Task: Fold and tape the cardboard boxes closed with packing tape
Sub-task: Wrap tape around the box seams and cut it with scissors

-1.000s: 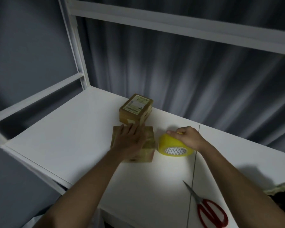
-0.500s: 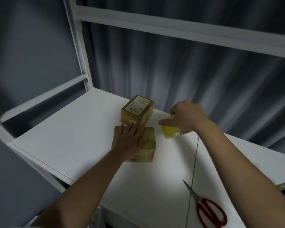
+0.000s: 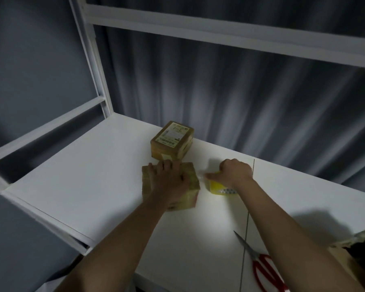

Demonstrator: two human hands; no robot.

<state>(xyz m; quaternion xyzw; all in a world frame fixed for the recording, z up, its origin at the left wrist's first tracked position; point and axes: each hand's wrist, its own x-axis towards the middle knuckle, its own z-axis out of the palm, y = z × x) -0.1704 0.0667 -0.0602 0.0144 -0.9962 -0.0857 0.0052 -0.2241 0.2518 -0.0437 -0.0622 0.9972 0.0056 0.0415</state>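
Head camera: my left hand (image 3: 169, 178) lies flat on the near cardboard box (image 3: 188, 190) on the white table (image 3: 93, 182), fingers spread and pressing its top. Just beside the box, my right hand (image 3: 233, 173) curls around the yellow roll of packing tape (image 3: 218, 188), thumb pointing toward the box; the roll sits at or just above the tabletop, I cannot tell which. A second box (image 3: 172, 141), bearing a shipping label, stands directly behind the first, against it. Red-handled scissors (image 3: 261, 264) lie on the table near my right forearm. An open cardboard carton (image 3: 358, 251) shows at the right edge.
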